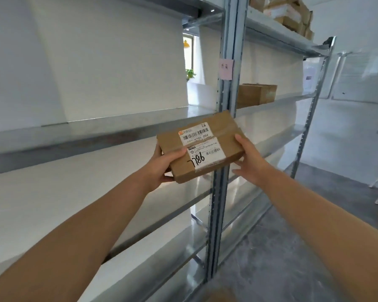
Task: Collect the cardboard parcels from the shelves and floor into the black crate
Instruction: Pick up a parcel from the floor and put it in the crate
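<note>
Cardboard parcel (pixel 200 147) is held in the air by both hands, in front of the grey upright post (pixel 227 62) of the metal shelving. It is tilted, with its labelled face turned up; white barcode labels and a handwritten number are carried on that face. The left hand (pixel 164 164) is closed round the near left end, thumb laid on top and fingers curled underneath. The right hand (pixel 249 162) is clasped on the right end, thumb pressed on the top edge and fingers placed below. A second parcel (pixel 256 94) is seated on the middle shelf (pixel 96 136), right of the post. Stacked parcels (pixel 292 16) are stored on the top shelf (pixel 277 33). A pink note (pixel 226 69) is fixed to the post.
</note>
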{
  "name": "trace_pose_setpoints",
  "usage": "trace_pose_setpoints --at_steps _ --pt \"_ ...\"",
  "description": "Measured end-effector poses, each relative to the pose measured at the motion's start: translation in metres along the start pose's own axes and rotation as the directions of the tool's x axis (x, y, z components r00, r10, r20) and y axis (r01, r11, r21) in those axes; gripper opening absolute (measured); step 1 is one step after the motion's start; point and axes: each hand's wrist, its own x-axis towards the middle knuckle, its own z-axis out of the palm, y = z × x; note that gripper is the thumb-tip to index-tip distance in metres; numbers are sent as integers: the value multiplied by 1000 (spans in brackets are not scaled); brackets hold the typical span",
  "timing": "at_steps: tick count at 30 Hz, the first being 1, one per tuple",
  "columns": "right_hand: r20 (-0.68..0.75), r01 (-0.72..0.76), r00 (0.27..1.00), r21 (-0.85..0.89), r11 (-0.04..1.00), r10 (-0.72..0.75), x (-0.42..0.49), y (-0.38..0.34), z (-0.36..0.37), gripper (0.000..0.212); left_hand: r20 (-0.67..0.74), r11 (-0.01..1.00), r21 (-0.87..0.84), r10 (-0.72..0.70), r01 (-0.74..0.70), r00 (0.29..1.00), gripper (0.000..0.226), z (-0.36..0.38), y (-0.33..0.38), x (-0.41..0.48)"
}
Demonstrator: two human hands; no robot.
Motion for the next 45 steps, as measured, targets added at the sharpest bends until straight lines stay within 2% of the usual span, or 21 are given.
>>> trace_pose_setpoints --at_steps 1,3,5,9,12,16,19,22,24,27,30,34,38,41,43,45 --pt "88 -11 996 -46 999 15 7 3 11 72 -46 1000 17 8 -7 999 70 -16 -1 -10" --pt "234 -57 969 -109 992 81 16 11 37 44 -151 999 37 18 -12 988 68 -46 -4 -35" --pt "368 -128 914 -142 982 172 22 32 75 29 -270 999 50 27 -14 962 65 -80 -11 -69" --pt "571 -157 775 -242 958 271 12 77 158 28 -419 999 -25 24 -38 908 63 -132 -26 -151" --pt "696 -157 640 -296 942 326 -15 110 238 26 -559 988 -119 15 -98 829 56 -165 -29 -233" --pt "819 -120 435 -360 925 375 -71 145 339 37 -721 979 -133 12 -156 693 48 -197 -25 -342" --pt "879 -69 291 -373 925 376 -127 166 408 28 -811 982 -99 15 -162 585 44 -217 -19 -423" --pt "929 -18 185 -322 946 320 -187 184 474 24 -884 983 -69 19 -169 467 43 -241 -16 -498" --pt "948 -7 123 -293 956 292 -231 193 517 24 -932 986 -7 54 -168 358 41 -260 -13 -547" --pt "967 -3 39 -254 967 254 -298 208 578 27 -985 985 90 111 -150 136 33 -289 -4 -615" --pt "980 -37 2 -198 979 199 -363 223 634 31 -983 976 185 182 -116 -30 38 -317 -4 -681" --pt "975 -110 -50 -221 969 217 -435 241 689 30 -953 961 241 209 -134 -218 35 -338 -4 -754" --pt "964 -150 -90 -260 954 248 -491 257 733 30 -933 952 266 215 -151 -287 40 -353 -6 -814" --pt "963 -92 -94 -260 961 251 -520 271 762 21 -912 950 278 214 -145 -350 47 -368 -14 -844" --pt "958 -49 -105 -273 961 266 -533 280 780 21 -892 955 259 178 -147 -415 55 -378 -20 -859" --pt "949 -35 -129 -296 955 289 -540 292 800 22 -884 961 236 152 -141 -442 59 -390 -29 -872"
